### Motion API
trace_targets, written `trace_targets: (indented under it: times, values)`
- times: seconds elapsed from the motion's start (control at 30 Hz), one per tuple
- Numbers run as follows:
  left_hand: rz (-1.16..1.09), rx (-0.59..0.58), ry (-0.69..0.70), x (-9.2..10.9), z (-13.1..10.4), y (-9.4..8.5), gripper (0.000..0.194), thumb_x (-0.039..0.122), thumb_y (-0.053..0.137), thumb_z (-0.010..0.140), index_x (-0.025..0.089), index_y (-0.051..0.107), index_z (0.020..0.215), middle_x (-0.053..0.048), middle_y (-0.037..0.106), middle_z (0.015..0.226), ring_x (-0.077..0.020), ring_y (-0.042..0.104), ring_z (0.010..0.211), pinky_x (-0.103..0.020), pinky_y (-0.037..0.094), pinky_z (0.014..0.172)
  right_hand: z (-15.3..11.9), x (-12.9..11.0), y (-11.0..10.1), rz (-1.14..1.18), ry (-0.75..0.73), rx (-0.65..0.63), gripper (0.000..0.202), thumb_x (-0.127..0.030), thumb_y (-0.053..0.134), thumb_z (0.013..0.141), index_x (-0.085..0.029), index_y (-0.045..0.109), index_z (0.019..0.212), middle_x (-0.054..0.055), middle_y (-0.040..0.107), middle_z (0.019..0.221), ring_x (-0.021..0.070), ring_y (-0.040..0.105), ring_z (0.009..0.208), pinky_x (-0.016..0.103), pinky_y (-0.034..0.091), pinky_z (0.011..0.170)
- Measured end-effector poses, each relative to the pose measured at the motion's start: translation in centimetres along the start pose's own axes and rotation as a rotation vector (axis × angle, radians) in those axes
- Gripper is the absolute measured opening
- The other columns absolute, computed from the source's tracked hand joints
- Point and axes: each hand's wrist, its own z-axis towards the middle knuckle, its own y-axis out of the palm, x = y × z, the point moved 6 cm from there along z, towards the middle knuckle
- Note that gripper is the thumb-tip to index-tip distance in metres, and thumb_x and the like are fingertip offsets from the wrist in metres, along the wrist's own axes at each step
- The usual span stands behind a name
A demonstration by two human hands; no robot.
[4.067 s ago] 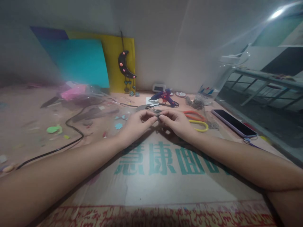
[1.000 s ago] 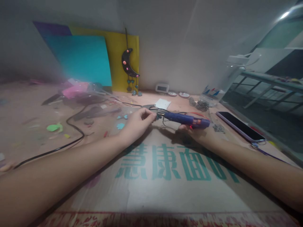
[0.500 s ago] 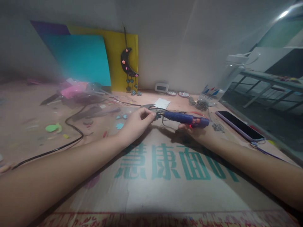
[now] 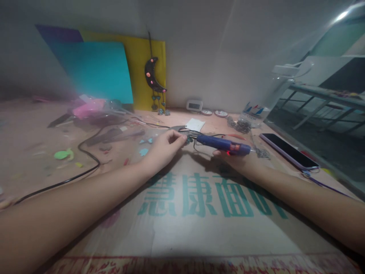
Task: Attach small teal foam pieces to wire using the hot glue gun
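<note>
The pinkish surface (image 4: 219,125) carries a pale board (image 4: 182,236) with large green characters. Behind, a yellow sheet (image 4: 137,53) and a turquoise sheet (image 4: 97,72) lean against the wall, with a dark crescent ornament (image 4: 151,76) in front of the yellow one. The right hand (image 4: 236,161) grips a blue glue gun (image 4: 219,144), red light glowing, its fingers mostly hidden under the body. The left hand (image 4: 168,148) has thumb and forefinger pinched on a small teal piece (image 4: 189,140), above the board's far part. The gun's nozzle points left at this piece; whether they touch is unclear. Left of that hand lies a light-blue flower shape (image 4: 143,152).
</note>
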Motion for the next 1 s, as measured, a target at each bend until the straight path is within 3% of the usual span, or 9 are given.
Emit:
trace_targets:
  times: [0.17, 0.3, 0.4, 0.53, 0.7, 0.77, 0.87, 1.0]
  values:
    - [-0.042, 0.009, -0.043, -0.2, 0.2, 0.0, 0.025, 0.041, 0.059, 0.085, 0.017, 0.058, 0.076, 0.0, 0.061, 0.072, -0.014, 0.055, 0.068, -0.027, 0.041, 0.067, 0.1, -0.6, -0.2, -0.063, 0.031, -0.021, 0.02, -0.042, 0.068, 0.075, -0.024, 0.062, 0.07, -0.001, 0.062, 0.063, 0.018, 0.059, 0.058, 0.03, 0.05, 0.054]
    - [-0.026, 0.023, -0.053, -0.3, 0.2, -0.2, 0.025, 0.041, 0.059, 0.085, 0.017, 0.059, 0.076, 0.0, 0.061, 0.073, -0.0146, 0.056, 0.071, -0.027, 0.042, 0.07, 0.4, -1.0, -1.1, -0.066, 0.13, -0.088, 0.035, -0.049, 0.052, 0.089, -0.026, 0.065, 0.066, 0.0, 0.065, 0.065, 0.0189, 0.061, 0.06, 0.033, 0.052, 0.062]
    - [-0.017, 0.025, -0.041, -0.6, 0.2, -0.2, 0.028, 0.044, 0.06, 0.084, 0.018, 0.061, 0.078, -0.001, 0.064, 0.076, -0.0153, 0.057, 0.074, -0.027, 0.043, 0.07, 1.3, -1.6, -2.3, 0.082, 0.188, -0.042, 0.047, -0.056, 0.041, 0.093, -0.026, 0.07, 0.072, 0.003, 0.07, 0.078, 0.0209, 0.068, 0.073, 0.033, 0.054, 0.068]
    - [-0.047, 0.016, -0.022, -0.8, 0.2, 0.0, 0.027, 0.044, 0.06, 0.084, 0.017, 0.061, 0.079, -0.001, 0.065, 0.077, -0.0148, 0.058, 0.072, -0.026, 0.044, 0.067, 4.1, -1.4, -2.8, 0.252, 0.287, -0.007, 0.041, -0.055, 0.051, 0.089, -0.02, 0.072, 0.082, 0.007, 0.072, 0.087, 0.0209, 0.068, 0.081, 0.029, 0.054, 0.068]
    - [-0.05, 0.006, -0.012, -0.7, 0.3, 0.1, 0.025, 0.042, 0.061, 0.085, 0.017, 0.062, 0.081, -0.002, 0.067, 0.08, -0.0144, 0.059, 0.072, -0.025, 0.044, 0.066, 8.9, 1.5, -1.3, 0.153, 0.352, 0.001, 0.037, -0.046, 0.071, 0.076, -0.017, 0.07, 0.1, 0.008, 0.071, 0.087, 0.0201, 0.063, 0.075, 0.028, 0.051, 0.059]
    - [-0.057, -0.007, -0.011, -0.7, 0.3, 0.2, 0.025, 0.041, 0.06, 0.085, 0.016, 0.061, 0.081, -0.002, 0.067, 0.082, -0.0144, 0.059, 0.073, -0.026, 0.044, 0.067, 10.4, 3.2, -0.1, 0.08, 0.36, -0.021, 0.037, -0.041, 0.072, 0.077, -0.017, 0.069, 0.104, 0.009, 0.072, 0.095, 0.0199, 0.063, 0.078, 0.03, 0.051, 0.066]
    - [-0.044, -0.004, -0.015, -0.7, 0.2, 0.2, 0.025, 0.041, 0.06, 0.085, 0.016, 0.062, 0.082, -0.002, 0.068, 0.083, -0.0145, 0.059, 0.074, -0.026, 0.044, 0.068, 11.7, 5.6, 2.1, -0.049, 0.406, -0.098, 0.029, -0.034, 0.072, 0.079, -0.013, 0.069, 0.098, 0.009, 0.072, 0.092, 0.0205, 0.063, 0.082, 0.031, 0.05, 0.076]
    - [-0.029, 0.005, -0.011, -0.8, 0.2, 0.1, 0.026, 0.042, 0.06, 0.086, 0.017, 0.063, 0.083, -0.003, 0.069, 0.084, -0.0149, 0.06, 0.075, -0.026, 0.044, 0.067, 12.3, 7.5, 3.8, -0.066, 0.433, -0.149, 0.024, -0.033, 0.07, 0.08, -0.011, 0.07, 0.089, 0.011, 0.072, 0.086, 0.0213, 0.064, 0.077, 0.032, 0.05, 0.073]
